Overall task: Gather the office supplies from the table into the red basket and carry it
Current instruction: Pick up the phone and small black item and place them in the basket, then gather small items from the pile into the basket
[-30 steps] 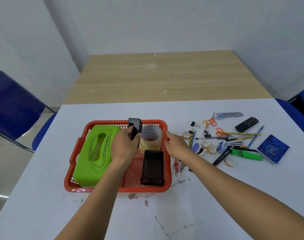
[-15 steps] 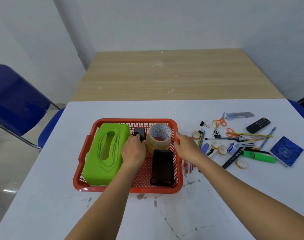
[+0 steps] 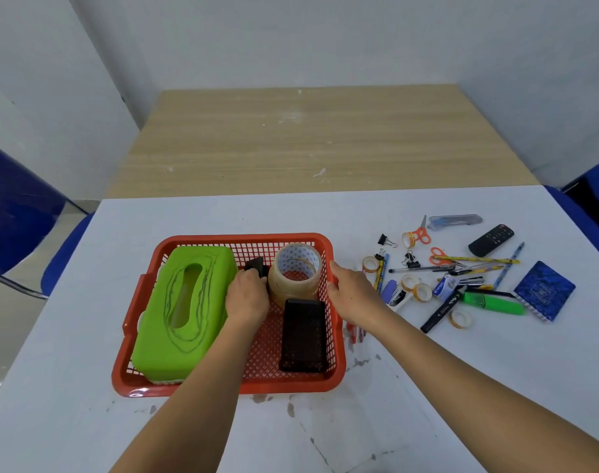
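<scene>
Red basket [image 3: 291, 387] sits left of centre on the white tabletop [image 3: 69, 370].
Left hand [image 3: 247, 297] grips a black object [image 3: 256, 265] inside it, beside the tape roll [image 3: 296, 268]. Right hand [image 3: 354, 291] rests against the basket's right rim, grip unclear. Pens [image 3: 421, 269] lie scattered toward the right edge.

text: none legible | black marker [image 3: 443, 310]: white lettering, perhaps a brand, too small to read

white table [image 3: 427, 387] bears a red basket [image 3: 257, 388], remote [image 3: 491, 240], blue notebook [image 3: 543, 290], green highlighter [image 3: 494, 303].
</scene>
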A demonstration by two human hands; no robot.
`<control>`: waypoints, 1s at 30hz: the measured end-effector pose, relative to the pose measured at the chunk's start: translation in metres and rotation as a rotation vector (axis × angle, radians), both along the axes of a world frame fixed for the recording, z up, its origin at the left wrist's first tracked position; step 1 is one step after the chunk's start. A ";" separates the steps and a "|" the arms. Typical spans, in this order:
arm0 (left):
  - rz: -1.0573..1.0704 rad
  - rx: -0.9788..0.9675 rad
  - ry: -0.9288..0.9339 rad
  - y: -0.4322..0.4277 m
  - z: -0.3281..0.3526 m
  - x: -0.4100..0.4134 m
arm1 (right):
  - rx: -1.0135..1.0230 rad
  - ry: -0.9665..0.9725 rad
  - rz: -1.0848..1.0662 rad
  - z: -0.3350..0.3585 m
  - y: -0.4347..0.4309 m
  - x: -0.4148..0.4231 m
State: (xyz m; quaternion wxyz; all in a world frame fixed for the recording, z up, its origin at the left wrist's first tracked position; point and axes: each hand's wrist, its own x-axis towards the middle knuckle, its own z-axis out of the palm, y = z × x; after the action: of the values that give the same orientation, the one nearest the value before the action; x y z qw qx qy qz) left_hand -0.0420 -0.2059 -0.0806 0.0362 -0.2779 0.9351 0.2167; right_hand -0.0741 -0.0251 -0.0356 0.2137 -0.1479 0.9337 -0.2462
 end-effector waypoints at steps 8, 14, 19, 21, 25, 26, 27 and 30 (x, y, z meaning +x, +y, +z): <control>-0.025 0.053 0.072 -0.002 0.004 -0.001 | -0.008 0.039 0.018 -0.007 0.001 0.000; -0.095 0.053 0.298 0.014 0.026 0.004 | -0.012 0.043 0.028 -0.004 0.007 -0.001; -0.251 0.150 0.444 0.047 0.050 0.003 | -0.082 0.117 -0.013 0.002 0.021 0.002; -0.312 0.171 0.463 0.061 0.053 0.003 | -0.106 0.150 -0.053 0.006 0.031 0.003; -0.419 0.176 0.447 0.092 0.052 -0.001 | -0.133 0.220 -0.143 0.014 0.062 0.003; -0.443 0.182 0.442 0.099 0.050 -0.002 | -0.140 0.236 -0.158 0.015 0.070 0.003; -0.466 0.186 0.432 0.107 0.049 -0.003 | -0.146 0.248 -0.180 0.016 0.079 0.003; -0.491 0.181 0.372 0.128 0.042 -0.008 | -0.129 0.258 -0.228 0.013 0.104 0.004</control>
State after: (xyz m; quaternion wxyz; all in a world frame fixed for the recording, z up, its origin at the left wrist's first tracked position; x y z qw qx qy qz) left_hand -0.0502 -0.0781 -0.0385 -0.0595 0.0046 0.9418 0.3308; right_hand -0.0702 0.0791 -0.0223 0.0529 -0.0846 0.9464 -0.3071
